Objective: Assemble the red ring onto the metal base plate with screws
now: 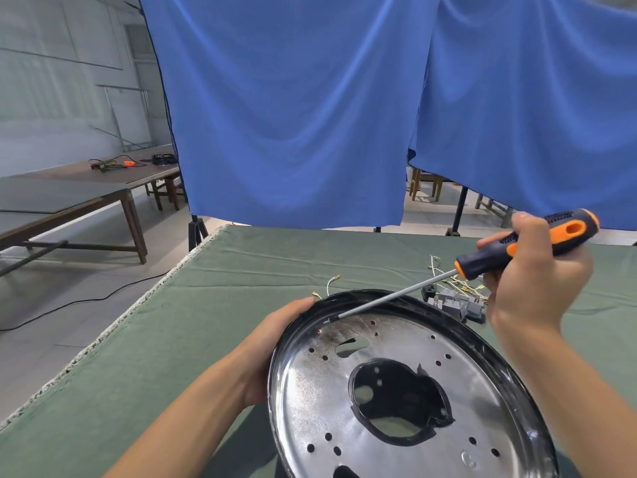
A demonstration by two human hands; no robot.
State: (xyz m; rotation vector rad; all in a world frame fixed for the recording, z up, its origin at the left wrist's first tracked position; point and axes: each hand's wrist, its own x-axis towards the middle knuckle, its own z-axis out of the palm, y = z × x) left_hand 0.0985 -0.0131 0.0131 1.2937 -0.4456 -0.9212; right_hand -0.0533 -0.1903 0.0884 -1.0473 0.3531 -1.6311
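Both hands: I am seeing each one holding something.
Left hand [272, 353]: gripping the metal base plate [406, 391] at its left rim, tilting it above the green table cloth [193, 326].
Right hand [531, 281]: curling around the screwdriver [517, 246] handle, tip touching the plate's upper-left edge.
Behind plate: loose wires [448, 274] lying on the cloth.
Red ring: I cannot tell where it is lying.

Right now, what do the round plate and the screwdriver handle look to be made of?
Round silvery base plate: looks like polished metal, mirror-like glare, punched holes, dark scorched patch near the rim. Black-and-orange screwdriver handle: likely moulded plastic with matte rubbery grip; shaft plain grey metal.
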